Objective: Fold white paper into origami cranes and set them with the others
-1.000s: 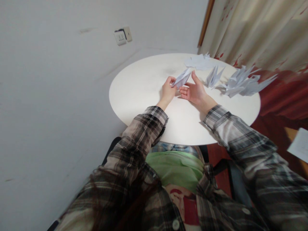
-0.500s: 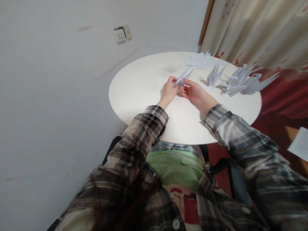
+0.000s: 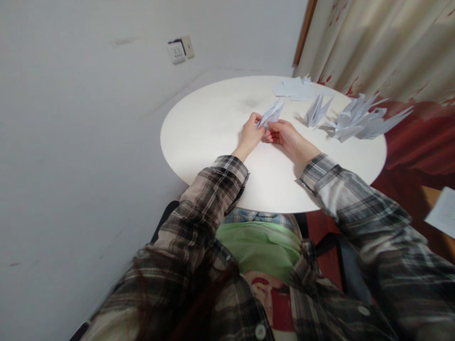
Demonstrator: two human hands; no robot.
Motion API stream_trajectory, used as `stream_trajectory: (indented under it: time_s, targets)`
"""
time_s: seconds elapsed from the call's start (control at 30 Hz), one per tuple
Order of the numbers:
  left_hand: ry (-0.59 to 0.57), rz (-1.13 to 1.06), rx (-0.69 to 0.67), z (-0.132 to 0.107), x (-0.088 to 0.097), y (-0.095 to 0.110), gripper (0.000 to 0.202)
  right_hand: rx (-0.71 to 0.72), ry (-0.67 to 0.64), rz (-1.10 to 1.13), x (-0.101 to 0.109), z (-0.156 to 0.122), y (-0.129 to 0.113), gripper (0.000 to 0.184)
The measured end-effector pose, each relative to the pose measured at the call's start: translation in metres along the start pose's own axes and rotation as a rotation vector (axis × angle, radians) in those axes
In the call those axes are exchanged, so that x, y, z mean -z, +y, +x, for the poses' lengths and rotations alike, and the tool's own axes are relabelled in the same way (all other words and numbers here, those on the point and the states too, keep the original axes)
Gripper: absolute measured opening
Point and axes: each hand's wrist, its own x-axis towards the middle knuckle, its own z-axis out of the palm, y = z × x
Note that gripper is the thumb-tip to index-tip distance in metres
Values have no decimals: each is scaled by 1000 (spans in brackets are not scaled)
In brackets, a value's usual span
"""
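A small folded piece of white paper (image 3: 273,112) points up and away from me over the round white table (image 3: 213,137). My left hand (image 3: 250,135) pinches its near end with closed fingers. My right hand (image 3: 284,135) is closed on the same end from the right, the two hands touching. Both sleeves are plaid.
Several folded white paper shapes (image 3: 359,121) lie at the table's far right, one more (image 3: 317,110) stands nearer the hands, and flat paper sheets (image 3: 293,88) lie at the back edge. A curtain (image 3: 373,42) hangs behind, a wall socket (image 3: 180,49) to the left, a loose sheet (image 3: 442,213) at the right.
My right hand, open with the palm up a second ago, has closed its fingers on the folded paper beside my left hand. The paper has shifted slightly.
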Motion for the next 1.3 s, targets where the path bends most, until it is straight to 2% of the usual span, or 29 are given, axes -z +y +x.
stream_trajectory:
  time_s: [0.47,1.17,1.3]
  targets:
    - [-15,-27,1,0,0,-1,18,-7,18,-18,-1,-1,-1,18]
    - [-25,-5,24,1,-2,-5,20,0,7,-34,0,0,1,11]
    - [-50,-15,36,1,-3,-8,19,-22,24,-69,-2,-2,-1,19]
